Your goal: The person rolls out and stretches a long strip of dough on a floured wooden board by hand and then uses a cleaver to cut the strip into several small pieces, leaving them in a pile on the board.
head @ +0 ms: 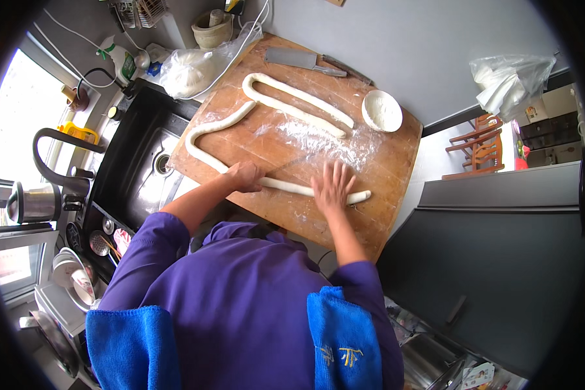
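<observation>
A long rope of white dough (pixel 287 186) lies along the near part of a wooden board (pixel 273 146) and bends away at the left. My left hand (pixel 245 176) is curled over this rope, its fingers partly hidden. Farther right, my right hand (pixel 332 187) rests flat across the same rope with fingers spread, and the rope's end sticks out past it. Beyond my hands, a second dough rope (pixel 297 114) lies folded in a U. Loose flour (pixel 317 141) is scattered between the two ropes.
A bowl of flour (pixel 381 111) stands at the board's right. A cleaver (pixel 292 58) lies at the far edge beside a dark long tool (pixel 348 69). The black sink (pixel 141 146) adjoins the left side. A plastic bag (pixel 187 73) and a stone mortar (pixel 212 31) sit behind it.
</observation>
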The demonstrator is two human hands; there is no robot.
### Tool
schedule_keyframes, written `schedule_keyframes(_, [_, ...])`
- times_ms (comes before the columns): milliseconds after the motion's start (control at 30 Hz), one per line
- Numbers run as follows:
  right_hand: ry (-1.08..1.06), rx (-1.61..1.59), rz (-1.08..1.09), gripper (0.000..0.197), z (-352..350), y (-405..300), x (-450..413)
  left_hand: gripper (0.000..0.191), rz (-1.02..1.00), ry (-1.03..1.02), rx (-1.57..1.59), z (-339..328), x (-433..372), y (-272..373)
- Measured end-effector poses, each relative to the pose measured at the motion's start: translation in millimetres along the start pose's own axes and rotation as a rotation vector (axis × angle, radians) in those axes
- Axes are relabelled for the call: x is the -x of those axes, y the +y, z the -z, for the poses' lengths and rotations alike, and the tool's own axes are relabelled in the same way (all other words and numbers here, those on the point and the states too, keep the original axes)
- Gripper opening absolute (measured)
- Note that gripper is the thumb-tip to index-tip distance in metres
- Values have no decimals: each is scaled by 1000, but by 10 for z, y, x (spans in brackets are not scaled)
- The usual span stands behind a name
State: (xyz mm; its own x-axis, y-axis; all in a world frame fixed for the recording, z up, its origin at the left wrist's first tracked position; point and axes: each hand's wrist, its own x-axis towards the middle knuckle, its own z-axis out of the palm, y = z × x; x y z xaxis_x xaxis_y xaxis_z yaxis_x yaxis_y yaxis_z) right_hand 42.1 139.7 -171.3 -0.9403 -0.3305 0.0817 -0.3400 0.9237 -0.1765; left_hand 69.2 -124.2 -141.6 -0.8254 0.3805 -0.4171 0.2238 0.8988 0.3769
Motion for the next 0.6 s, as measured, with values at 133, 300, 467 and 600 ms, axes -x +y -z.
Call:
schedule_keyframes(133, [-73,-53,71,71,124,-68,905,29,6,-19,-11,-71,234,89])
schedule_keyframes(300, [-123,26,-133,72,53,-35,435,29,4,-24,-1,-85,233,124])
schedule_keyframes(467, [26,35,-219,60,5,159,-273,29,18,-1,-10,-66,117,148])
schedule_keyframes(600, [16,12,3,60,79,107,309,27,61,-32,-63,-105,183,124])
